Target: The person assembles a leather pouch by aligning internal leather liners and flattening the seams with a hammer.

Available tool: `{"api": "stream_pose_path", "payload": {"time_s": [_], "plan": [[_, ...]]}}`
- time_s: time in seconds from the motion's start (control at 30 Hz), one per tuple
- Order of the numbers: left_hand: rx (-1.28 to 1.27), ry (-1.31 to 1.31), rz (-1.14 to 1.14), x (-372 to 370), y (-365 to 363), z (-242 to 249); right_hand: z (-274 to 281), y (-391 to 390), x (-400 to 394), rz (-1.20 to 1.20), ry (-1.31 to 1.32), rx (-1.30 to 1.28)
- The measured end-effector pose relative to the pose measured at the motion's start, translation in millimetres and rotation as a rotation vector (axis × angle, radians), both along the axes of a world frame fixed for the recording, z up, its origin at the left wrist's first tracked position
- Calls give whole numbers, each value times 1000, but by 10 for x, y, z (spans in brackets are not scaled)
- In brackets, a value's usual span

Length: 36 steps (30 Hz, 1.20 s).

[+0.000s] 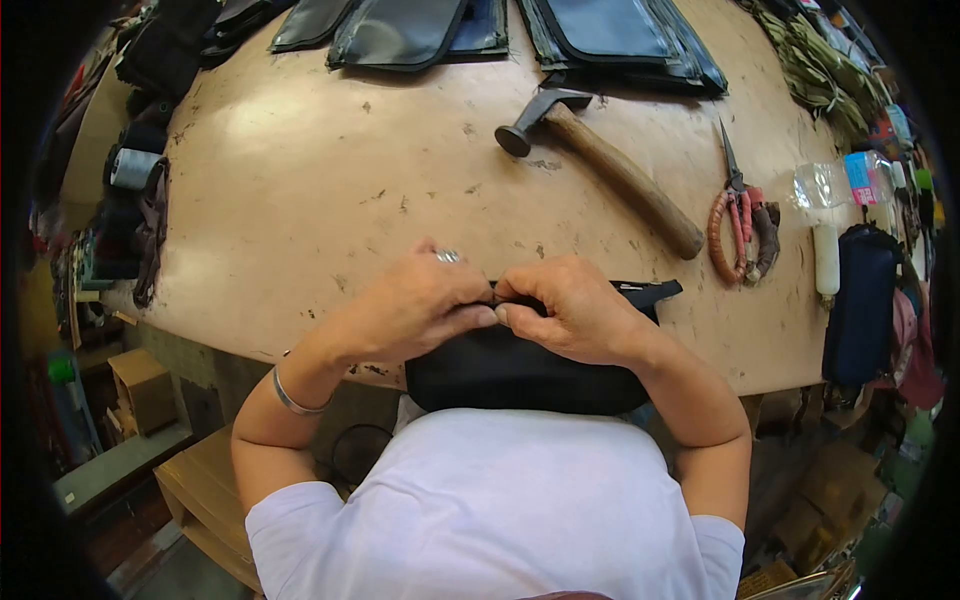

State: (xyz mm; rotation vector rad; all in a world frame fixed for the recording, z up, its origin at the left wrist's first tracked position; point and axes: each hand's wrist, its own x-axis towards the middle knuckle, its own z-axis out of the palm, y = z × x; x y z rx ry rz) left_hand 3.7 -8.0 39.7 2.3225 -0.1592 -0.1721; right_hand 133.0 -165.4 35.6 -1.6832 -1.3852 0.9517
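Observation:
A black pouch (520, 375) lies at the table's near edge, against the person's front, with what looks like a zipper strip ending in a tab at its right. My left hand (415, 300) pinches the pouch's upper edge between thumb and fingers. Close beside it, my right hand (575, 308) is closed in a similar pinch on the same edge, the fingertips of both hands nearly meeting. Whatever small part sits between the fingertips is hidden. Beyond the right hand lies a hammer (620, 180) with a wooden handle.
Scissors (740, 220) with wrapped handles lie right of the hammer. Stacked dark panels (400, 35) line the far edge. Thread spools (135, 170) stand at the left. A plastic bottle (825, 185) and a dark blue pouch (862, 305) are at the right edge.

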Motion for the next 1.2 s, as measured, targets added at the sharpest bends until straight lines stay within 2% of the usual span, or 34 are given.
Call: {"api": "stream_pose_path", "payload": {"time_s": [0.13, 0.23, 0.33, 0.4, 0.5, 0.67, 0.73, 0.83, 0.9, 0.97, 1.03, 1.07, 1.13, 1.17, 1.2], "plan": [[-249, 64, 60, -38, 88, 21, -8, -140, 28, 24, -204, 48], [-256, 77, 137, -137, 208, -22, 104, -325, 233, 23, -341, -83], [-361, 103, 223, -218, 318, -64, 85, -497, 427, -19, -355, -39], [-290, 86, 216, -247, 361, -52, 81, -572, 494, -92, -383, 75], [-228, 50, 252, -314, 386, -76, 50, -699, 562, -85, -299, 40], [71, 32, 122, -305, 411, -95, -29, -618, 555, -108, -501, -61], [32, 85, 99, -274, 473, -62, -13, -578, 535, -121, -585, -69], [-120, 126, 65, -118, 405, -3, 112, -519, 363, -129, -375, 163], [-215, 152, -37, 23, 280, 59, 364, -430, 124, 20, -450, 421], [-268, 197, -224, 128, 212, 148, 538, -438, -76, -19, -492, 544], [-81, 54, -108, 15, 221, 350, 542, -381, -37, -79, -658, 756], [7, -19, -47, -58, 222, 487, 547, -349, 8, -139, -787, 766], [386, -288, 137, -113, 204, 793, 558, -287, 96, -275, -1043, 774], [570, -443, 218, -116, 173, 845, 475, -166, 202, -268, -1079, 746], [687, -395, 237, -97, 121, 836, 394, -44, 308, -259, -1115, 717]]}}
